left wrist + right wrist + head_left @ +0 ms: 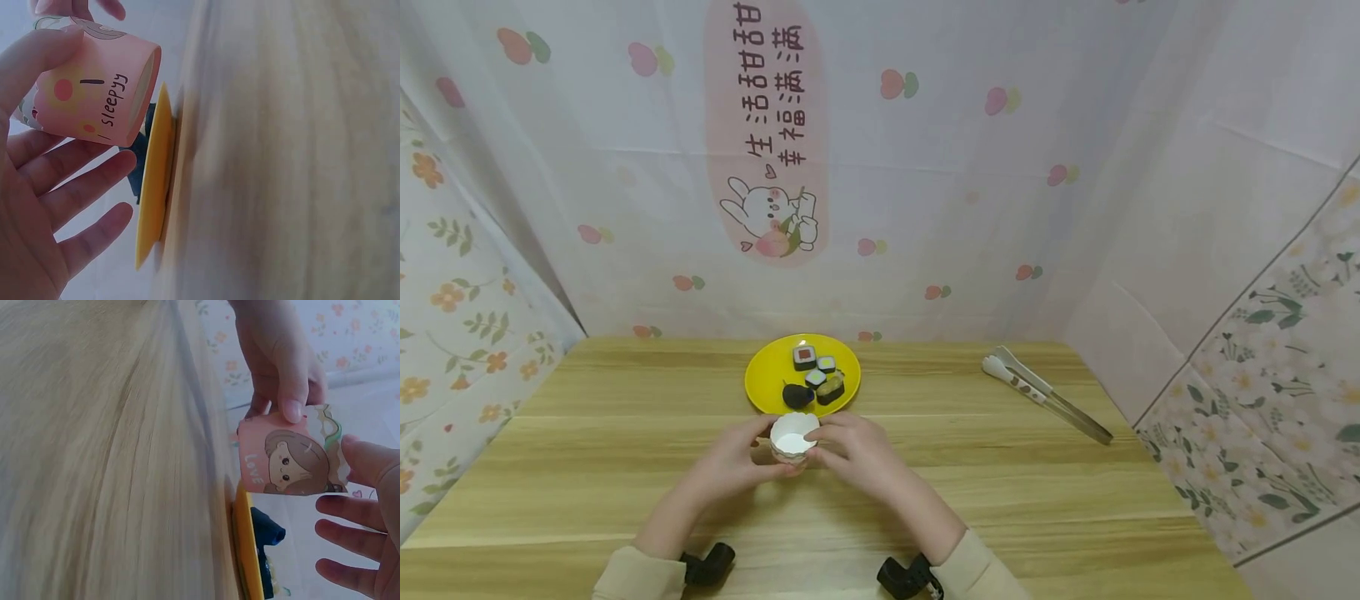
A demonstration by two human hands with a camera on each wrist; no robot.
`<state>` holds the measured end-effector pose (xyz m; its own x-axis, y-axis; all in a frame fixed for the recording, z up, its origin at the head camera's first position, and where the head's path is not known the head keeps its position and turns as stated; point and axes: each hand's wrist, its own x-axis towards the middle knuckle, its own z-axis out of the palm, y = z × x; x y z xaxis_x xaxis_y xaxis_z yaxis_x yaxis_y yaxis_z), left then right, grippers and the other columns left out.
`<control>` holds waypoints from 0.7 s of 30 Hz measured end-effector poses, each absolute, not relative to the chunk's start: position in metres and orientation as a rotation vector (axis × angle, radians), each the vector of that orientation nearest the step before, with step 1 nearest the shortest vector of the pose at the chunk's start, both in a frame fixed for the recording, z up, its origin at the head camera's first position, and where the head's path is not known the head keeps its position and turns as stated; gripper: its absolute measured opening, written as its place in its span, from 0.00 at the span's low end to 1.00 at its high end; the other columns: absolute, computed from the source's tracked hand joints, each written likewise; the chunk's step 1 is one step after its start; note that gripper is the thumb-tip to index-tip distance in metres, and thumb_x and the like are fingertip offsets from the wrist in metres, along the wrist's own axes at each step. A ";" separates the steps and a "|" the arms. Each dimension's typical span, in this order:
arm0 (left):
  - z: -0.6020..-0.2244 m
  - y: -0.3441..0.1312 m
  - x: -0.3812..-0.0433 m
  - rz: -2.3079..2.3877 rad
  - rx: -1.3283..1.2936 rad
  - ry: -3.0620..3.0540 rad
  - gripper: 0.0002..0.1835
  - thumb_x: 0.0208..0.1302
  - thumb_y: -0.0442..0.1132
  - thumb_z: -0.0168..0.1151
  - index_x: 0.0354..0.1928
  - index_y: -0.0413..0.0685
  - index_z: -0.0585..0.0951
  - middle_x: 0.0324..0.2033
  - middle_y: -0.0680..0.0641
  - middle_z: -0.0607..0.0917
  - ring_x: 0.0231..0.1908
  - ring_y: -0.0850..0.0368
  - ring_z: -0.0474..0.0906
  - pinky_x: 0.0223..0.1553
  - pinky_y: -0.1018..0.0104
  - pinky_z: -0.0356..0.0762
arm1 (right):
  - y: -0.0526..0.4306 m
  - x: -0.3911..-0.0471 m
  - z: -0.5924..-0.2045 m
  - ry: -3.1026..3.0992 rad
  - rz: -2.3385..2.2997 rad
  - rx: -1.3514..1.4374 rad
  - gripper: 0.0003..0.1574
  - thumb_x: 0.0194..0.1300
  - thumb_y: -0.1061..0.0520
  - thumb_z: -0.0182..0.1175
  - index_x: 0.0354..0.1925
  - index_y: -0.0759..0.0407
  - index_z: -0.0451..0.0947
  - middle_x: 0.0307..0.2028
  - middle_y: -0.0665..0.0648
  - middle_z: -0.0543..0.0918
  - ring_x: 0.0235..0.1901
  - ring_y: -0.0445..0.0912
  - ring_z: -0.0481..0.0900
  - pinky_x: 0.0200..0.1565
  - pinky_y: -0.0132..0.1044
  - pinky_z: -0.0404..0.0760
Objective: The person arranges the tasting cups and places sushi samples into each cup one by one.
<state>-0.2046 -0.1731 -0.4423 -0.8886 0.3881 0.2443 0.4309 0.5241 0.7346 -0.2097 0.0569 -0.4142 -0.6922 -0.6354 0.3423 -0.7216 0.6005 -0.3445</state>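
Note:
A small paper baking cup (pixel 793 439) with a wavy rim is held between both hands, above the table just in front of the yellow plate. Pink printing and the word "sleepyy" show on the cup (pixel 100 87) in the left wrist view. My left hand (pixel 737 458) grips its side between thumb and fingers. At the opposite side, my right hand (pixel 853 450) pinches the rim, its other fingers (pixel 350 544) spread apart from the cup. A brown-haired cartoon face and "LOVE" mark the cup's wall (pixel 287 456) in the right wrist view.
Behind the cup, a yellow plate (pixel 763 375) bears several toy sushi pieces (pixel 805 358) and a dark eggplant-like piece (pixel 797 396). Tongs (pixel 1045 393) lie at the right of the wooden table (pixel 625 417). Printed curtains (pixel 925 192) hang behind and at the sides.

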 end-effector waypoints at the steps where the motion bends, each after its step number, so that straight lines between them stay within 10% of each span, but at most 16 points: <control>1: -0.442 -0.172 -0.204 -1.316 -0.739 -2.692 0.32 0.48 0.57 0.74 0.54 0.52 0.77 0.45 0.61 0.81 0.45 0.58 0.75 0.47 0.50 0.74 | 0.058 -0.209 -0.414 -2.637 0.689 1.139 0.15 0.67 0.47 0.60 0.47 0.51 0.84 0.49 0.51 0.81 0.51 0.43 0.76 0.54 0.36 0.75; 21: -0.448 -0.163 -0.199 -1.300 -0.811 -2.679 0.34 0.48 0.56 0.74 0.57 0.54 0.76 0.48 0.59 0.81 0.46 0.59 0.77 0.47 0.47 0.77 | 0.075 -0.212 -0.417 -2.600 0.781 1.216 0.11 0.61 0.49 0.65 0.40 0.51 0.86 0.50 0.50 0.82 0.51 0.42 0.77 0.55 0.34 0.74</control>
<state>-0.1993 -0.1625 -0.4481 -0.8603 0.4327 0.2696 0.4795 0.5072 0.7161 -0.2122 0.0746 -0.4170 -0.6544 -0.6659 0.3583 -0.7531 0.5313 -0.3880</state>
